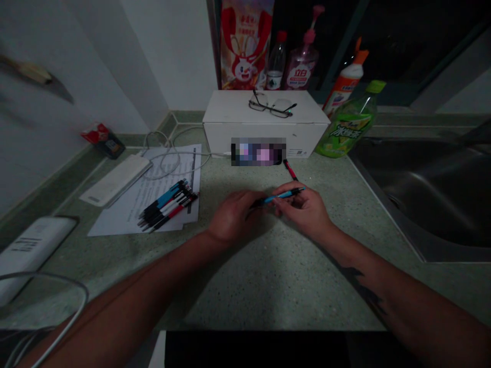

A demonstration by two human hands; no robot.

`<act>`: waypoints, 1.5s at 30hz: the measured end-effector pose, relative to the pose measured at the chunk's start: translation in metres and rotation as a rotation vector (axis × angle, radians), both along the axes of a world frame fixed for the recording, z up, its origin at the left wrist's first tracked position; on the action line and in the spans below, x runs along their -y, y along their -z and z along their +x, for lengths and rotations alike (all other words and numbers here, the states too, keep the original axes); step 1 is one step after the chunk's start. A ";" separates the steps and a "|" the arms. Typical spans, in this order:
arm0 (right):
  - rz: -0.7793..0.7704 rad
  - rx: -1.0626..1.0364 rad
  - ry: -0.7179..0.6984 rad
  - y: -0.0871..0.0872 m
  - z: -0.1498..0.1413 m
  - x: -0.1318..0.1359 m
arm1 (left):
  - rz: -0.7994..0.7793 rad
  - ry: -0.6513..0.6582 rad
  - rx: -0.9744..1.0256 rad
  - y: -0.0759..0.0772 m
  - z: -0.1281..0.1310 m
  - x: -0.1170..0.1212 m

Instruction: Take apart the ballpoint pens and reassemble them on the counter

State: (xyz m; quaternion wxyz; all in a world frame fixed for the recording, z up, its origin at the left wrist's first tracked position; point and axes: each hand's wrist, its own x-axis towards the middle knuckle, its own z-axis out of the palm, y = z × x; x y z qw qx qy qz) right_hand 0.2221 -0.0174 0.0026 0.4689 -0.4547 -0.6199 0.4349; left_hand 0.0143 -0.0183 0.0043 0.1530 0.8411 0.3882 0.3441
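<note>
My left hand [233, 217] and my right hand [303, 210] meet above the speckled green countertop [268, 286]. Both grip a blue-and-black retractable pen [282, 196], held level between them, and its black end disappears behind my left fingers. Just beyond my right hand, a red-and-black pen [290, 169] lies on the counter. Left of my left hand, several blue, black and red pens [168, 207] lie in a bunch on printed papers [153, 191]. Neither hand touches that bunch.
A pixelated phone [258, 152] leans against a white cardboard box [264, 122] carrying eyeglasses [272, 105]. Bottles [350, 120] stand behind. A steel sink [422, 194] lies right. A power bank [115, 179], white cable [172, 158] and power strip [32, 250] lie left.
</note>
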 end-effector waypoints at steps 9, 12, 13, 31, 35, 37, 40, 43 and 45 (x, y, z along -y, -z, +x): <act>0.122 0.256 0.006 0.001 0.012 -0.009 | 0.109 -0.079 -0.032 0.002 -0.008 -0.010; 0.258 0.462 -0.104 0.002 0.015 -0.010 | 0.152 -0.025 -0.059 0.003 -0.009 -0.012; 0.291 0.520 -0.137 0.002 0.015 -0.010 | 0.146 -0.022 -0.069 0.003 -0.010 -0.012; 0.412 0.666 -0.139 0.008 0.022 -0.013 | -0.187 -0.151 -0.096 0.002 -0.007 -0.012; 0.412 0.673 -0.131 0.009 0.021 -0.012 | -0.143 -0.137 -0.050 0.004 -0.006 -0.012; 0.413 0.677 -0.134 0.008 0.021 -0.012 | -0.152 -0.148 -0.101 0.003 -0.006 -0.012; 0.412 0.684 -0.137 0.008 0.021 -0.013 | -0.173 -0.161 -0.105 0.004 -0.006 -0.012; 0.410 0.681 -0.138 0.010 0.020 -0.013 | -0.140 -0.137 -0.059 0.004 -0.006 -0.012; 0.412 0.676 -0.141 0.011 0.020 -0.013 | -0.128 -0.134 -0.101 0.005 -0.006 -0.012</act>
